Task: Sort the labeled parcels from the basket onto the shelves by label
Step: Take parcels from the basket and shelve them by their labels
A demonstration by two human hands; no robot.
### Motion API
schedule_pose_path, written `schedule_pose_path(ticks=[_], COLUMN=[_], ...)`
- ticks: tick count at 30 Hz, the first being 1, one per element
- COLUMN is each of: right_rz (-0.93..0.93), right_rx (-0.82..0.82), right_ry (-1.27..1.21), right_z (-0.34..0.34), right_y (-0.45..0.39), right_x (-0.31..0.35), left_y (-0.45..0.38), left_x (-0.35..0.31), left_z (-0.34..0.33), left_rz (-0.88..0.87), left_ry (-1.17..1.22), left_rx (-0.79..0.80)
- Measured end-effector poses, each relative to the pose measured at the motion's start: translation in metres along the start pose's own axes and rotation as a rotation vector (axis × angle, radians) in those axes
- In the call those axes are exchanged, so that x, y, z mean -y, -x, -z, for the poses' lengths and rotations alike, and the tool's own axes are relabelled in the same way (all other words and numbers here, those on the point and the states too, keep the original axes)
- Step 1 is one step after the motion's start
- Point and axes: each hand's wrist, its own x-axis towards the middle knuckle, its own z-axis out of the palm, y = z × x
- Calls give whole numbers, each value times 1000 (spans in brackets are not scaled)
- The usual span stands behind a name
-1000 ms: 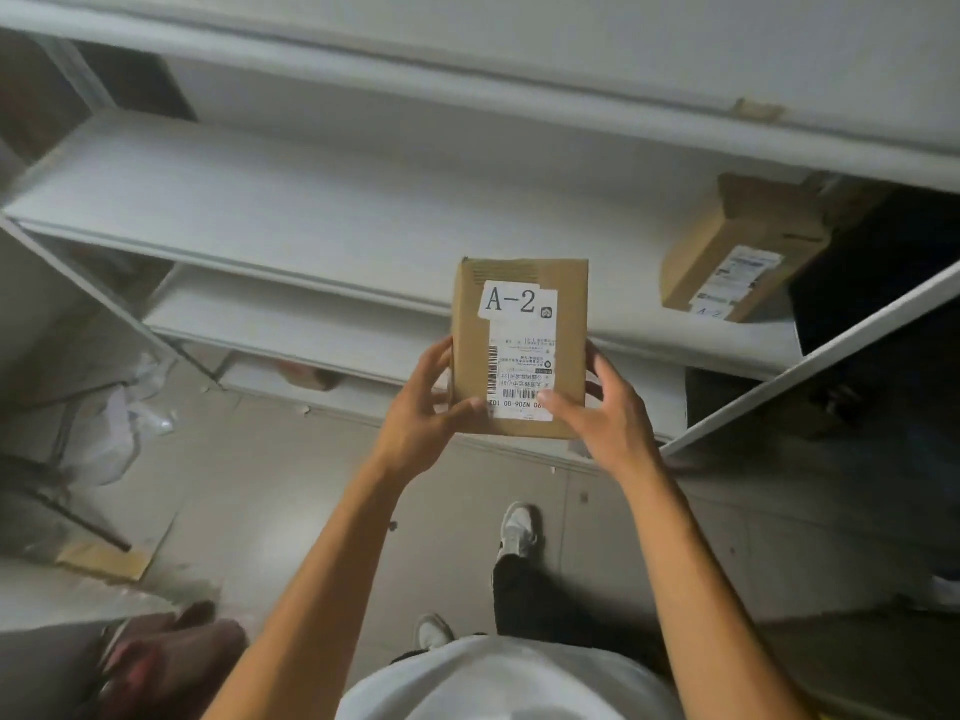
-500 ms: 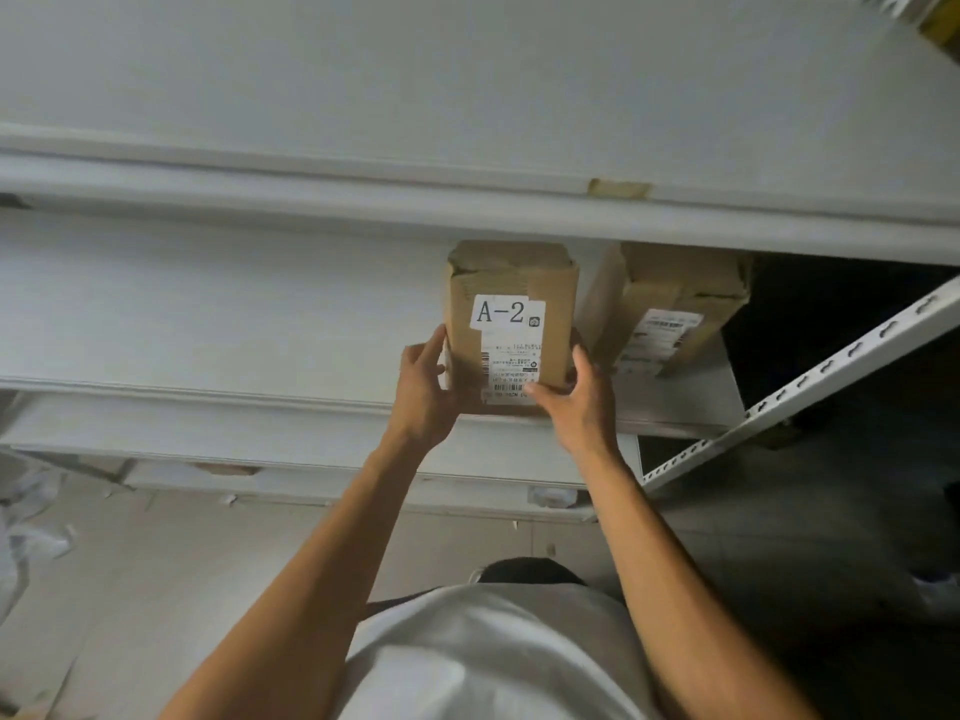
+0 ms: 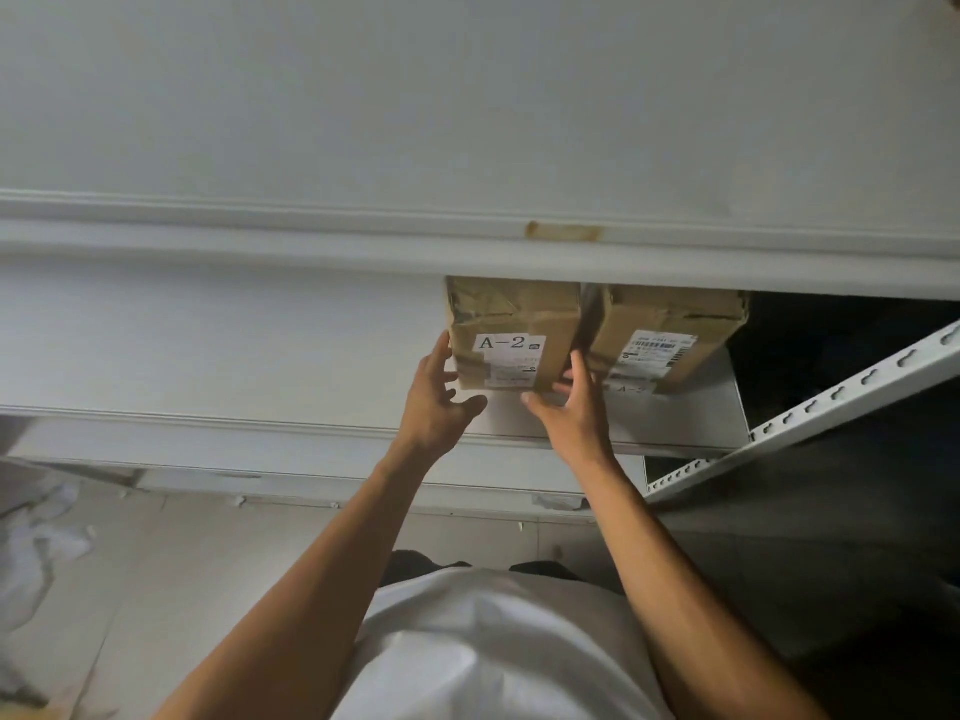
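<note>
The rear portions of both parcels are cut off by the front lip of the upper shelf (image 3: 467, 262), so their full depth cannot be judged. On the A-2 parcel (image 3: 511, 337) the large "A-2" marking is legible; the fine print and barcode below it are too blurred to read. The second parcel (image 3: 670, 337) carries a barcode label and, at its near lower edge, a partly shadowed marking that appears to begin "A-" but cannot be confirmed. The space to the right of the shelving is dark and nothing in it can be made out.

The A-2 parcel sits on the middle shelf (image 3: 208, 356) toward its right end, just beside the second parcel; whether their sides touch cannot be told. The left hand (image 3: 439, 400) is open, fingers spread, fingertips at the parcel's left near corner. The right hand (image 3: 571, 407) is likewise open, fingers against the parcel's right near corner, without a closed grasp.

The shelving is white metal with a slotted upright (image 3: 831, 402) at the right. Below lies a pale tiled floor (image 3: 208, 563), with crumpled white plastic (image 3: 36, 543) at the left edge.
</note>
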Motion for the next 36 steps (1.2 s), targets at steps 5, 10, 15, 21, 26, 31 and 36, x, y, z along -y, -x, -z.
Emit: schedule_pose_path(ticks=[5, 10, 15, 21, 26, 31, 36], right_rz=[7, 2, -9, -24, 31, 218, 382], right_rx=[17, 3, -1, 15, 107, 250, 463], right_ry=[-22, -24, -32, 12, 308, 598, 792], right_z=[6, 11, 15, 18, 10, -6, -43], right_y=[-3, 0, 4, 13, 28, 38, 47], right_x=[-2, -4, -5, -4, 0, 13, 36], left_y=[-6, -5, -2, -2, 5, 23, 68], left_x=[-1, -1, -2, -2, -5, -2, 28], left_z=[-6, -11, -13, -16, -10, 15, 70], left_rz=[18, 30, 47, 70, 122, 100, 219], left_ry=[82, 77, 66, -20, -172, -479, -724], left_rx=[41, 77, 103, 84, 58, 29, -83])
